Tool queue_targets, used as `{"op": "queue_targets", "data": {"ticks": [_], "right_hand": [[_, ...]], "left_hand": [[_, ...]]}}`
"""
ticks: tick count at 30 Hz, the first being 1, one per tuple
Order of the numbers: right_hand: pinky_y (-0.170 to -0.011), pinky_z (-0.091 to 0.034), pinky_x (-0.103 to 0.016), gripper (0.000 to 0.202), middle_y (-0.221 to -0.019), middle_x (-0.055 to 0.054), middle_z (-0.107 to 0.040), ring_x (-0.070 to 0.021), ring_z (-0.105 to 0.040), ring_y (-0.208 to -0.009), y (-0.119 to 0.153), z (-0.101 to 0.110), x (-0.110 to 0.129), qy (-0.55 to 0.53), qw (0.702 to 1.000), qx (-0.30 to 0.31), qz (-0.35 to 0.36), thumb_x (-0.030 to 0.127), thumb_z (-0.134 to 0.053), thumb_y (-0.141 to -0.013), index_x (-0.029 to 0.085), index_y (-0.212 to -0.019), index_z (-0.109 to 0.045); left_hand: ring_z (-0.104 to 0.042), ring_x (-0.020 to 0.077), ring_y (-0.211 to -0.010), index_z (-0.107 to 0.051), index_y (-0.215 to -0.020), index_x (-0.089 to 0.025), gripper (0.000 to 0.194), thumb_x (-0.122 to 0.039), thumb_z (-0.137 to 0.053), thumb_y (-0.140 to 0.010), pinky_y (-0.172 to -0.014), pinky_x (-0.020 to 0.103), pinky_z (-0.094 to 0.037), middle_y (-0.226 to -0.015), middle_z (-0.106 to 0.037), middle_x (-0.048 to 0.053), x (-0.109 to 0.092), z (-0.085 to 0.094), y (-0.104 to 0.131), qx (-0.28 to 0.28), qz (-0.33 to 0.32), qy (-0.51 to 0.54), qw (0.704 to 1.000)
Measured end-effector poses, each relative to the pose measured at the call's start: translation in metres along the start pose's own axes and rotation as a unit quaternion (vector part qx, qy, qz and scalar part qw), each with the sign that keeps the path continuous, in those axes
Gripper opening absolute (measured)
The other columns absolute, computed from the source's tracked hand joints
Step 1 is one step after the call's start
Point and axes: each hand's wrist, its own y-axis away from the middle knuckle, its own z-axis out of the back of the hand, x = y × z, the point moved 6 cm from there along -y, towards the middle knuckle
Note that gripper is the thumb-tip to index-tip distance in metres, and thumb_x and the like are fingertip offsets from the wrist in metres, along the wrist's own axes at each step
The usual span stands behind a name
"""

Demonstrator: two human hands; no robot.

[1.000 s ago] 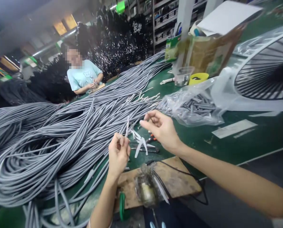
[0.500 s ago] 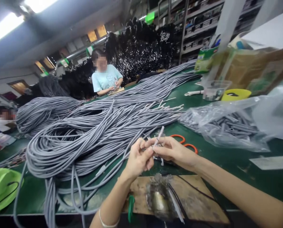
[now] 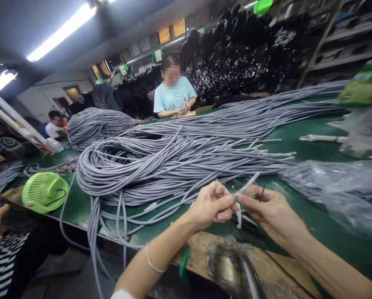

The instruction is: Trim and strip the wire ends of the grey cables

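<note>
My left hand (image 3: pixel 212 205) is closed, its thumb and fingers pinching one end of a thin pale grey, tube-like piece (image 3: pixel 251 183) above the bench. My right hand (image 3: pixel 271 209) meets it from the other side, fingers also closed around the piece, which points up and to the right. A slim dark tip (image 3: pixel 262 191) sticks up between the right fingers; its kind cannot be made out. Below the fingertips hangs a short white strip (image 3: pixel 239 219). Under both hands lies a wooden board (image 3: pixel 201 245) with a plastic-wrapped, brass-coloured metal block (image 3: pixel 223 265) on it.
Grey cables (image 3: pixel 136 166) lie in big looped bundles across the green bench (image 3: pixel 323 224). At right is a clear bag (image 3: pixel 332 191) of grey tube pieces. A green fan (image 3: pixel 45 192) stands at left. A striped sleeve (image 3: pixel 0 261) and a co-worker in a light-blue shirt (image 3: pixel 175 97) are nearby.
The view has turned left, so the bench things appear further right and a striped sleeve has come in. The pale piece leans further right. Both hands still hold it.
</note>
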Motion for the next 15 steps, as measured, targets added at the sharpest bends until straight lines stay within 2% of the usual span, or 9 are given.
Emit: {"op": "queue_targets", "data": {"ticks": [3, 6, 11, 15], "right_hand": [[-0.033, -0.022, -0.016, 0.046, -0.046, 0.004, -0.049, -0.0024, -0.033, -0.036, 0.002, 0.003, -0.004, -0.035, 0.997, -0.063, -0.015, 0.043, -0.086, -0.034, 0.015, -0.049, -0.054], [-0.033, -0.018, -0.015, 0.044, -0.047, 0.006, -0.046, -0.0009, -0.029, -0.036, 0.002, 0.005, -0.004, -0.041, 0.995, -0.093, 0.019, 0.04, -0.086, -0.037, 0.015, -0.056, -0.055], [-0.031, -0.012, -0.015, 0.05, -0.045, 0.011, -0.034, 0.0001, -0.02, -0.034, -0.002, -0.004, -0.014, -0.091, 0.995, -0.041, -0.008, 0.053, -0.079, -0.048, 0.017, -0.067, -0.05], [-0.03, -0.011, -0.014, 0.044, -0.041, 0.014, -0.027, -0.0006, -0.016, -0.032, -0.004, -0.006, -0.021, -0.128, 0.991, -0.042, -0.02, 0.051, -0.072, -0.058, 0.02, -0.068, -0.043]], "left_hand": [[-0.037, 0.0011, -0.029, -0.036, -0.081, -0.019, 0.062, -0.044, -0.083, -0.049, -0.029, 0.012, -0.023, -0.057, -0.056, -0.008, -0.001, 0.004, 0.001, -0.077, -0.005, -0.016, 0.997], [-0.043, 0.0023, -0.035, -0.047, -0.09, -0.015, 0.067, -0.041, -0.086, -0.041, -0.033, 0.012, -0.027, -0.055, -0.051, -0.009, 0.0, 0.009, 0.0, -0.143, 0.02, -0.056, 0.988], [-0.038, 0.0017, -0.035, -0.05, -0.075, -0.013, 0.056, -0.048, -0.082, -0.045, -0.036, 0.013, -0.028, -0.045, -0.045, -0.009, -0.005, 0.009, -0.004, -0.171, -0.018, -0.103, 0.98], [-0.04, 0.0017, -0.036, -0.052, -0.08, -0.013, 0.051, -0.042, -0.082, -0.05, -0.035, 0.012, -0.028, -0.049, -0.046, -0.009, -0.004, 0.009, -0.003, -0.176, -0.047, -0.108, 0.977]]}}
